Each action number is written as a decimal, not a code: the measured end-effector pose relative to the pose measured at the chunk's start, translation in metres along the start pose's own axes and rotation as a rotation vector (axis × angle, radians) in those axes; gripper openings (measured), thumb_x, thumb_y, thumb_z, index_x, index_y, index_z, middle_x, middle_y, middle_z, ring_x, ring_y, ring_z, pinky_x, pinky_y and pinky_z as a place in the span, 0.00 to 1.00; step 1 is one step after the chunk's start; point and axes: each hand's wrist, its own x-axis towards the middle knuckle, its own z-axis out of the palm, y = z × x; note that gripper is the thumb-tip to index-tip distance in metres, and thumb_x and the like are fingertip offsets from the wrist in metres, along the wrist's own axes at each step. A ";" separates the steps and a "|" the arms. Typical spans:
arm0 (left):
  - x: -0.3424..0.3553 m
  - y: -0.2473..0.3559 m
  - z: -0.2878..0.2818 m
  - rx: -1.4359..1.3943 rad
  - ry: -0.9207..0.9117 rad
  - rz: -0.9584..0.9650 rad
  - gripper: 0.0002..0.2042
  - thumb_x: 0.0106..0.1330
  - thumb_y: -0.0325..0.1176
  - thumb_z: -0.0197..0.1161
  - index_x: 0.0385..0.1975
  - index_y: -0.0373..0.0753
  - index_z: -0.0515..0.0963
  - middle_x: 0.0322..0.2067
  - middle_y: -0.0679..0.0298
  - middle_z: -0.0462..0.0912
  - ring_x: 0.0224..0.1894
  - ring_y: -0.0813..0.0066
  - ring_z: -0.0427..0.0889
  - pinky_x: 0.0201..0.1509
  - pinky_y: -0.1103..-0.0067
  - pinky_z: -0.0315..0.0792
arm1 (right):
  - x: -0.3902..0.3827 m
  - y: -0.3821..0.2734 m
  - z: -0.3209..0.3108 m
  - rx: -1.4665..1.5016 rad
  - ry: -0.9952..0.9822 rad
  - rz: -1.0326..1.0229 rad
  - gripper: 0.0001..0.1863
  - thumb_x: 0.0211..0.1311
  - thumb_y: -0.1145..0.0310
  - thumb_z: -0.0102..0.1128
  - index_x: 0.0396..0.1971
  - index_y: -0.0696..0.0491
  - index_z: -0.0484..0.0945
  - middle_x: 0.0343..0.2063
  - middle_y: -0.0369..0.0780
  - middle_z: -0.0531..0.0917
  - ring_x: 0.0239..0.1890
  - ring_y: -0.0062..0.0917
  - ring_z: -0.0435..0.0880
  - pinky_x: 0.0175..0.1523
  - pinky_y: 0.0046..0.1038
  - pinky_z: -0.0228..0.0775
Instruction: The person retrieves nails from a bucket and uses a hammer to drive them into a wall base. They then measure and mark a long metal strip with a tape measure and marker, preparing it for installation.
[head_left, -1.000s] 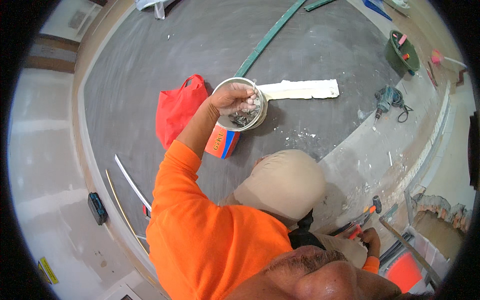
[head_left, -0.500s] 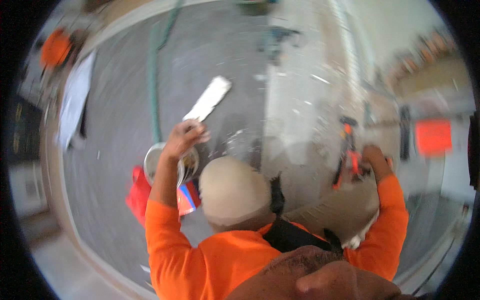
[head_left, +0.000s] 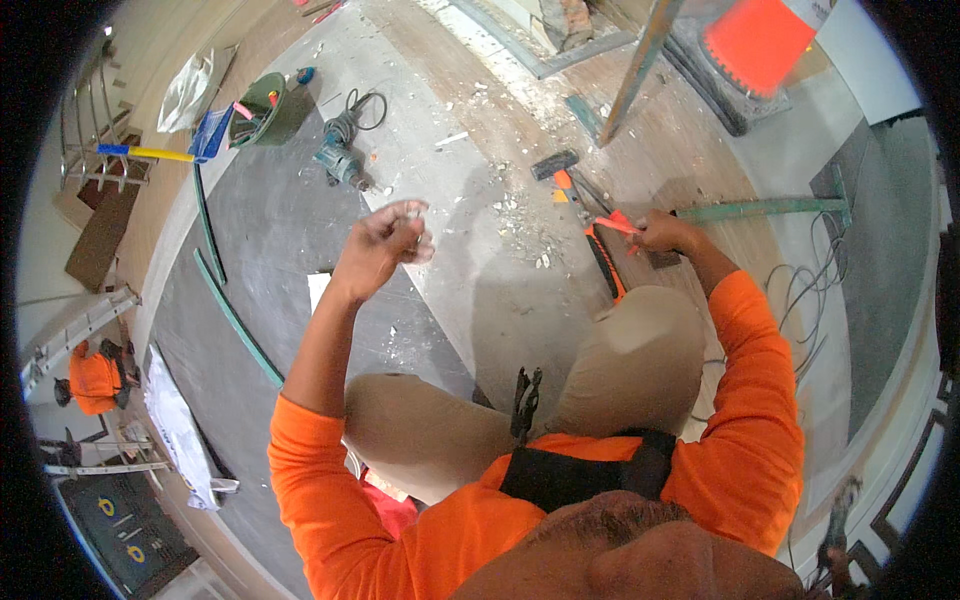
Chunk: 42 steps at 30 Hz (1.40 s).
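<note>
Raised over the grey floor panel (head_left: 280, 235), my left hand (head_left: 385, 245) has loosely curled fingers, somewhat smeared by motion. A gap shows between forefinger and thumb, and I see nothing held there. My right hand (head_left: 668, 232) is closed on a red-orange tool (head_left: 620, 222); its exact kind is unclear. Beside that tool a hammer with a black and orange handle (head_left: 606, 262) lies on the floor, its dark head (head_left: 555, 165) pointing away from me. A white piece (head_left: 318, 290) is partly hidden behind my left forearm.
Debris (head_left: 530, 225) litters the floor ahead. Beyond my left hand lie a corded drill (head_left: 342, 160) and a green bucket (head_left: 285, 120) of tools. A green metal bar (head_left: 755, 209) and loose cable (head_left: 815, 290) are at right. Another person in orange (head_left: 95, 383) is far left.
My view has turned, and the floor things have shifted across it. My right hand now visibly grips the red-orange tool. The pale bucket by my left forearm is out of sight.
</note>
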 end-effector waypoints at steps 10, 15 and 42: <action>0.147 0.083 0.083 0.168 0.136 0.216 0.24 0.68 0.30 0.60 0.60 0.24 0.65 0.48 0.49 0.80 0.44 0.65 0.83 0.52 0.74 0.79 | 0.017 0.039 -0.009 0.826 0.010 -0.031 0.16 0.63 0.59 0.60 0.44 0.54 0.78 0.15 0.33 0.74 0.10 0.19 0.70 0.17 0.24 0.61; 0.219 0.120 0.109 0.308 0.167 0.196 0.19 0.69 0.32 0.58 0.55 0.27 0.71 0.44 0.51 0.83 0.41 0.63 0.85 0.48 0.74 0.81 | 0.029 0.107 -0.006 0.423 0.304 -0.068 0.22 0.62 0.55 0.56 0.48 0.56 0.76 0.27 0.47 0.82 0.32 0.37 0.82 0.41 0.40 0.74; 0.549 0.016 0.209 0.680 0.328 0.555 0.13 0.61 0.41 0.66 0.32 0.35 0.85 0.20 0.59 0.83 0.22 0.68 0.81 0.31 0.71 0.73 | -0.078 0.154 -0.146 0.084 0.601 0.266 0.17 0.65 0.62 0.55 0.45 0.61 0.73 0.39 0.56 0.79 0.45 0.48 0.78 0.51 0.41 0.67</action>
